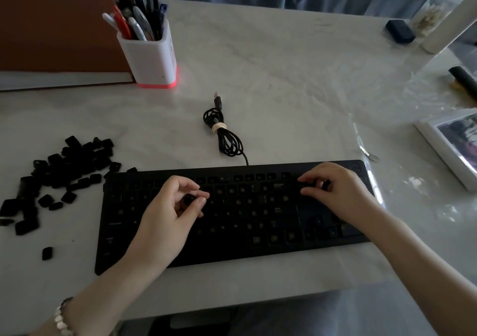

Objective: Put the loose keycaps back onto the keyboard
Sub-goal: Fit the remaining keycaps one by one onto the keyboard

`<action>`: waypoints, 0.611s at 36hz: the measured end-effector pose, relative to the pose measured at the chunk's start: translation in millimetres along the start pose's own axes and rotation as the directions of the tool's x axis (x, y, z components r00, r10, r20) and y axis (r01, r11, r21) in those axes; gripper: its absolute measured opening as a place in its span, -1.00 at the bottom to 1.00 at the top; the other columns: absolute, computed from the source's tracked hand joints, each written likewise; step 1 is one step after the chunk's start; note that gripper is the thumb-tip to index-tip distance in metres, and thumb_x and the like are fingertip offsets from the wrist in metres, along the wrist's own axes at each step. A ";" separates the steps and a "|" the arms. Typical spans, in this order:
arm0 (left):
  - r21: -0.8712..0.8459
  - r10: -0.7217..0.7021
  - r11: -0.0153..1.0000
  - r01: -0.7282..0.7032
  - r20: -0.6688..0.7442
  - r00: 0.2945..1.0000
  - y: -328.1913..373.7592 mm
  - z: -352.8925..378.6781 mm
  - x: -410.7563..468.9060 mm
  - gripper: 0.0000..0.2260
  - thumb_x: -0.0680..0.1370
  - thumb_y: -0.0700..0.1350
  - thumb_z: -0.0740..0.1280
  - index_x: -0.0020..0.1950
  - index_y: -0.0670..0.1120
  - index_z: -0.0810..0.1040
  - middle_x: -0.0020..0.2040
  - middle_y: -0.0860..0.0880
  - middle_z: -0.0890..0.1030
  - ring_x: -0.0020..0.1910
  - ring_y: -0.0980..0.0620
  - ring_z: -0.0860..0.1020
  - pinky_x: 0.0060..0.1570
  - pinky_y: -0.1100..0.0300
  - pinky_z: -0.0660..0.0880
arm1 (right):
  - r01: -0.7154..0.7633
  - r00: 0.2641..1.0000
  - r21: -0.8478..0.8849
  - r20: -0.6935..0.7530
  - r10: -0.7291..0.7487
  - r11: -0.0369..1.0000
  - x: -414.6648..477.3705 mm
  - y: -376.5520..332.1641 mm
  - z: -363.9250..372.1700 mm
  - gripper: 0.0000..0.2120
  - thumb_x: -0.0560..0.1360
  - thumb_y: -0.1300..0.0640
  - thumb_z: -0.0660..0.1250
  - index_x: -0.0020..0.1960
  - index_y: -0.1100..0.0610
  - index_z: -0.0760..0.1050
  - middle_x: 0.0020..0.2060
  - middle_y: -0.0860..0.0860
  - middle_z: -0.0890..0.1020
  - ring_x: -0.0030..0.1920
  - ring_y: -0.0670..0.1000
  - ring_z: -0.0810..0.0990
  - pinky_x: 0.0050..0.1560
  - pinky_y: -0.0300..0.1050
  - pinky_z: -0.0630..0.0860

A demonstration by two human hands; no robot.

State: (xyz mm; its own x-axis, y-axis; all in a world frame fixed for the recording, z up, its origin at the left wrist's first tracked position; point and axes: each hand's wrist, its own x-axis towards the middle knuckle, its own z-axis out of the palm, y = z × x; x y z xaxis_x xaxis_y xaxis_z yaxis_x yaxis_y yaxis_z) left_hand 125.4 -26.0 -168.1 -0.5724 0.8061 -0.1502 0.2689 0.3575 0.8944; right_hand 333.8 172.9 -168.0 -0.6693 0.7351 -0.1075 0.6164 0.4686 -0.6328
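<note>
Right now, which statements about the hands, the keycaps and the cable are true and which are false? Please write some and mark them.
1. The left hand pinches a keycap over the keyboard. True.
2. The loose keycaps lie right of the keyboard. False: they lie on its left.
3. The cable is coiled and tied behind the keyboard. True.
4. The right hand holds the cable. False: it is over the keyboard's right end, away from the cable.

Black keyboard [258, 206] and keycaps [69, 165], pale marbled table [284, 77], white red-based pen holder [152, 56].
</note>
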 end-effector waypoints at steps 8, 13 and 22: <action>0.003 0.000 1.000 0.000 0.005 1.000 -0.7 0.4 -0.5 -0.84 0.52 -0.23 0.33 -0.05 0.02 0.45 -0.10 0.10 0.64 -0.24 0.21 0.60 -0.15 0.45 0.46 | 0.008 1.000 -0.032 -0.013 -0.008 0.999 -3.7 0.1 1.9 -0.75 0.37 0.25 0.46 -0.14 -0.09 0.53 -0.24 -0.14 0.53 -0.19 -0.24 0.49 -0.19 -0.46 0.35; -0.010 0.004 1.000 -0.004 0.010 1.000 -1.3 -0.3 -1.3 -0.84 0.52 -0.24 0.33 -0.06 0.03 0.46 -0.11 0.11 0.64 -0.24 0.20 0.60 -0.14 0.45 0.46 | 0.010 0.999 -0.040 -0.030 -0.011 0.999 -4.0 -0.7 3.5 -0.77 0.38 0.26 0.46 -0.12 -0.05 0.55 -0.28 -0.16 0.48 -0.20 -0.27 0.48 -0.20 -0.47 0.33; -0.013 0.010 1.000 -0.010 0.020 1.000 0.0 -1.3 -2.3 -0.85 0.52 -0.25 0.32 -0.04 0.01 0.47 -0.09 0.09 0.64 -0.23 0.23 0.60 -0.15 0.48 0.44 | 0.014 1.000 -0.061 -0.023 -0.015 0.998 -1.5 -4.7 1.9 -0.80 0.35 0.31 0.47 -0.10 0.07 0.62 -0.29 -0.14 0.51 -0.21 -0.24 0.48 -0.15 -0.51 0.34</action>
State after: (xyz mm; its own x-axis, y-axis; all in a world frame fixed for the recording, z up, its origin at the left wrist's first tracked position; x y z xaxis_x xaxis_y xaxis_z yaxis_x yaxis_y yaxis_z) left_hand 125.7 -28.5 -167.2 -0.5540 0.8190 -0.1495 0.2646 0.3434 0.9011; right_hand 331.1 168.7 -166.3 -0.6688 0.7391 -0.0801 0.6314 0.5078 -0.5861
